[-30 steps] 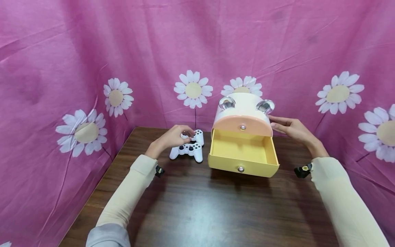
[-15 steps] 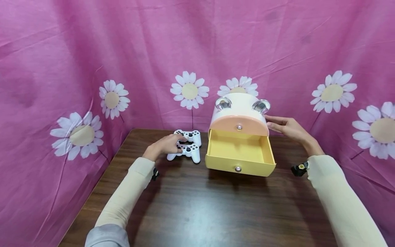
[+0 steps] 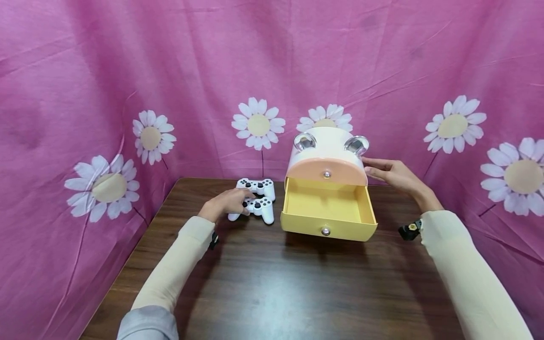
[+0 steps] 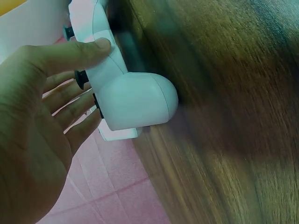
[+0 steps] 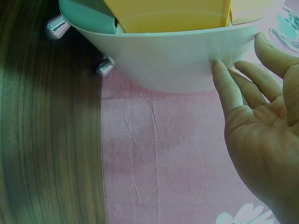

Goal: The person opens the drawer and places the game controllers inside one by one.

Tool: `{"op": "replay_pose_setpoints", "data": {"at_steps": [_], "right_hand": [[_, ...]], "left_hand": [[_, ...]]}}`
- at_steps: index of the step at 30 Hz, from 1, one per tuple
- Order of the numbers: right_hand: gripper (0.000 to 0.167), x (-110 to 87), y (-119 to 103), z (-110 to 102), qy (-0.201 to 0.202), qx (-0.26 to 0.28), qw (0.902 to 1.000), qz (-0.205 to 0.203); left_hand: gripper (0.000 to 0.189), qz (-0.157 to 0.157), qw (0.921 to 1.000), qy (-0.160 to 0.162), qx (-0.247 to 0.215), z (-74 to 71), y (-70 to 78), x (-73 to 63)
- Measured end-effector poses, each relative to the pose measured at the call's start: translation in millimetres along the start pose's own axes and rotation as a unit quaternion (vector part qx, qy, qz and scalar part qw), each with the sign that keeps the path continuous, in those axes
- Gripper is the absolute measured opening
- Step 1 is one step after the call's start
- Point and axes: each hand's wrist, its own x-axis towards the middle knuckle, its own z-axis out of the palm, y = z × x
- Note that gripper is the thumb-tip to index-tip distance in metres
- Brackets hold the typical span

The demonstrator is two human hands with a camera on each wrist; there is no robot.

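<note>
Two white game controllers lie on the table, one behind the other. The near game controller (image 3: pixel 264 208) is pinched by my left hand (image 3: pixel 224 203), whose thumb lies across its edge in the left wrist view while the fingers reach past its black thumbsticks. Behind it is the far game controller (image 3: pixel 266 187). To the right stands a small white drawer cabinet (image 3: pixel 326 144) with round silver ears and a peach upper drawer (image 3: pixel 310 169). Its yellow lower drawer (image 3: pixel 303 223) is pulled out and bare inside. My right hand (image 3: pixel 397 175) touches the cabinet's right wall with extended fingertips.
A brown wooden table (image 3: pixel 272 283) carries everything. Pink cloth (image 3: pixel 204 71) with daisies hangs behind it and along both sides. The drawer's front, with a silver knob (image 3: pixel 325 231), juts toward me.
My left hand has come down from above the controllers onto the near one. The right hand stays at the cabinet's side, and the head view has shifted slightly.
</note>
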Motion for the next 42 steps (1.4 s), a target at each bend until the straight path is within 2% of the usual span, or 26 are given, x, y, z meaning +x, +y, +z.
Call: {"op": "replay_pose_setpoints", "data": {"at_steps": [7,14,18,23,36,42], "right_hand": [[0.072,-0.3,-1.0,0.4,-0.002,0.002,1.0,-0.002],[0.07,-0.1,-1.8,-1.2,0.004,-0.013,0.9999,-0.002],[0.071,1.4,-1.0,0.9,0.002,-0.011,0.9999,-0.002],[0.071,1.1,-1.0,2.5,0.003,-0.005,1.0,-0.007],[0.071,0.4,1.2,2.7,0.002,0.002,1.0,-0.002],[0.072,-0.6,0.4,0.4,0.002,0.008,1.0,0.0]], "left_hand": [[0.059,0.03,0.9994,0.008,0.012,6.8,5.6,7.7],[0.057,0.024,0.9989,0.01,0.039,4.6,11.3,16.8],[0.058,0.02,0.9988,0.0,0.045,6.2,10.1,18.1],[0.057,0.022,0.9987,0.005,0.046,6.5,8.1,17.4],[0.056,0.029,0.9977,0.018,0.059,-0.5,10.5,13.6],[0.055,0.03,0.9977,0.021,0.057,-14.8,12.9,12.6]]}}
